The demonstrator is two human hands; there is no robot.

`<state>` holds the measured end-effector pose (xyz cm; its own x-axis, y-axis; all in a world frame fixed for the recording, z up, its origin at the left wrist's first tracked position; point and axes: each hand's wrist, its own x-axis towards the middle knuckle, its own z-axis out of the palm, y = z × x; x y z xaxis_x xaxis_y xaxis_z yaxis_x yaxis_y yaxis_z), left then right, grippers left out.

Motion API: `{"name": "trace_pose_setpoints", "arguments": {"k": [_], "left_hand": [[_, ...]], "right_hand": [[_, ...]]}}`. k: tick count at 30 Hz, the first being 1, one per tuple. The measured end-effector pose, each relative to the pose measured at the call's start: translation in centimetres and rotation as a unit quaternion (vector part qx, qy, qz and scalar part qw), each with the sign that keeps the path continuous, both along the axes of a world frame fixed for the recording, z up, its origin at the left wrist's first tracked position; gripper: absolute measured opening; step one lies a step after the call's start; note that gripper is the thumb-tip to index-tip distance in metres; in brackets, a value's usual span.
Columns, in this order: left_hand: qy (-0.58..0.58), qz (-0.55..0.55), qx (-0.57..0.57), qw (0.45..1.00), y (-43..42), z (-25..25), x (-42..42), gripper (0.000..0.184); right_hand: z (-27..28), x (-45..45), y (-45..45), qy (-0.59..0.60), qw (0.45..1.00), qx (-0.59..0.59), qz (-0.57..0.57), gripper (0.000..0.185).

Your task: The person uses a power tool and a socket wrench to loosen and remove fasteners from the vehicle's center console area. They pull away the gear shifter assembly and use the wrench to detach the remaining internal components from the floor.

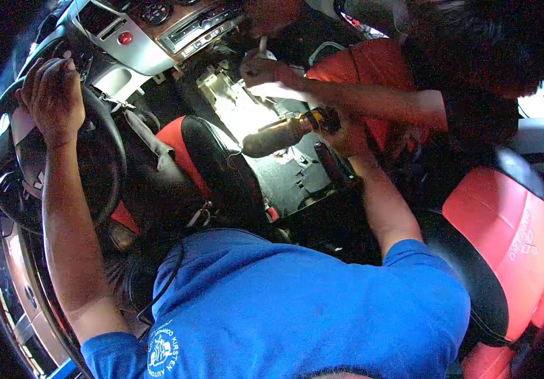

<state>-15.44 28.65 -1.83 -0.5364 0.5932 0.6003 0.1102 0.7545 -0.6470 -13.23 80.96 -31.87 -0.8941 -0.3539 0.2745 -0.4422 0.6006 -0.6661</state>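
My left hand (54,101) is closed over the upper rim of the steering wheel (120,148), its fingers curled. My right hand (349,138) grips the yellow-and-black end of a dark cylindrical tool (278,136); its exact kind is unclear. The tool points left over the opened centre console (247,104), where bright light falls on pale parts. Just above it is another person's hand (265,71), around a short light-coloured piece (263,45) that I cannot identify. That person's forearm (379,102) crosses above my right hand.
The dashboard with its radio (202,28) lies at the top. A red-and-black front seat (190,148) stands beside the console, and a red headrested seat (499,221) is at the right. A dark upright lever (326,161) rises near my right wrist. A cable hangs by my shirt.
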Motion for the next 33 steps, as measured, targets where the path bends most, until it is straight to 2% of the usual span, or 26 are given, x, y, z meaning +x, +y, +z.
{"name": "trace_pose_setpoints", "arguments": {"k": [4,8,11,14,16,19,23,28,31,33], "left_hand": [[0.002,-0.015,0.003,1.0,0.2,-0.2,0.0,0.013],[0.021,-0.004,-0.077,0.997,0.9,0.1,0.4,0.007],[0.015,-0.023,-0.004,1.0,1.3,-0.1,0.4,0.005],[0.026,-0.053,-0.013,0.998,1.9,0.0,0.6,0.007],[0.026,-0.035,0.014,0.999,1.5,-0.2,0.3,0.008],[0.026,-0.018,0.054,0.998,1.3,-0.3,0.2,0.011],[0.029,0.007,0.042,0.999,1.7,-0.1,0.4,0.014],[0.038,-0.032,0.063,0.997,1.3,-0.4,0.2,0.013],[0.018,-0.041,0.046,0.998,0.6,-0.5,-0.2,0.013],[0.007,-0.048,0.044,0.998,1.2,-0.1,0.2,0.015]], "right_hand": [[-1.0,0.4,-0.2,0.068,0.995,0.016,-0.066,0.07],[-0.1,0.3,-0.3,0.006,0.997,0.004,-0.071,0.069],[-0.3,0.1,-0.1,0.032,0.998,-0.009,-0.045,0.069],[-0.1,0.1,-0.4,0.074,0.996,0.001,-0.038,0.068],[-0.4,0.0,-0.3,0.109,0.992,0.035,-0.052,0.067],[-0.8,0.0,-0.3,0.01,0.999,-0.018,-0.043,0.067],[-0.2,0.3,-0.4,0.017,0.998,0.018,-0.065,0.067],[0.3,0.3,-0.5,0.05,0.998,0.01,-0.046,0.069],[0.9,0.5,-0.6,-0.027,0.997,-0.039,-0.056,0.07],[0.7,0.4,-0.8,-0.013,0.998,-0.049,-0.04,0.07]]}}
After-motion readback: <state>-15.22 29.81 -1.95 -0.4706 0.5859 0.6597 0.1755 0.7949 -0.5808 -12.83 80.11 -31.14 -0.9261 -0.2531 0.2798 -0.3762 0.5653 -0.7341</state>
